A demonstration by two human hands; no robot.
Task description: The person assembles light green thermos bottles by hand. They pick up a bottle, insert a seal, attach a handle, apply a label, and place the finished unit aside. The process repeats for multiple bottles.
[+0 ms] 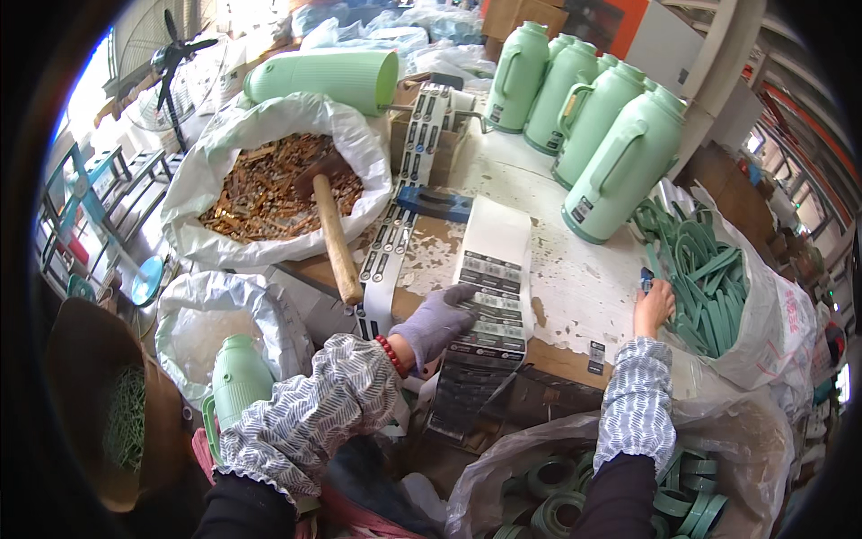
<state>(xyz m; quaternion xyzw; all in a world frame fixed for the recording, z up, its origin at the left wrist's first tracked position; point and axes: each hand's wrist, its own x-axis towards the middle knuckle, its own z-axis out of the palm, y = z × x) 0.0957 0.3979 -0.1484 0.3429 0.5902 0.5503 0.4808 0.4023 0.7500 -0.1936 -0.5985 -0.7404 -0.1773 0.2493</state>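
My left hand [441, 323], in a grey glove, lies with fingers apart on a long strip of black and white printed labels [491, 303] that hangs over the table's front edge. Bare and beside the bag of green plastic handles [714, 290], my right hand [653, 306] closes on a small blue object [646, 277], mostly hidden by the fingers. A single black label [597, 356] sits at the table edge between the hands. Several light green vacuum flasks [613, 172] stand at the back right. Another flask [241, 381] is by my left forearm.
A wooden-handled hammer [333, 236] rests across a sack of brown scraps [276, 188]. Behind the label strip is a blue tool [434, 203], near a roll of round-marked labels [424, 135]. A green flask casing [323, 81] lies at the back. Green rings [559, 512] fill a bag below.
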